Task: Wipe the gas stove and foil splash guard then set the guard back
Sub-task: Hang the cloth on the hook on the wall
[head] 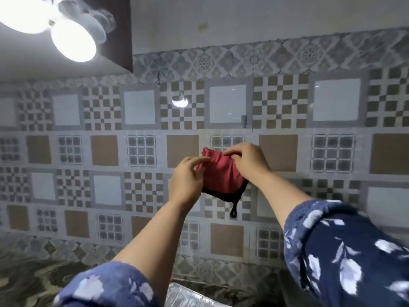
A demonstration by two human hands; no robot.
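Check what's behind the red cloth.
Patterned wall tiles lie behind the red cloth, which both hands hold up: left hand, right hand. The tile patch directly behind it is covered.

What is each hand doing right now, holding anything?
Left hand: grips the left edge of the red cloth, held up before the tiled wall.
Right hand: pinches the same cloth's top edge.
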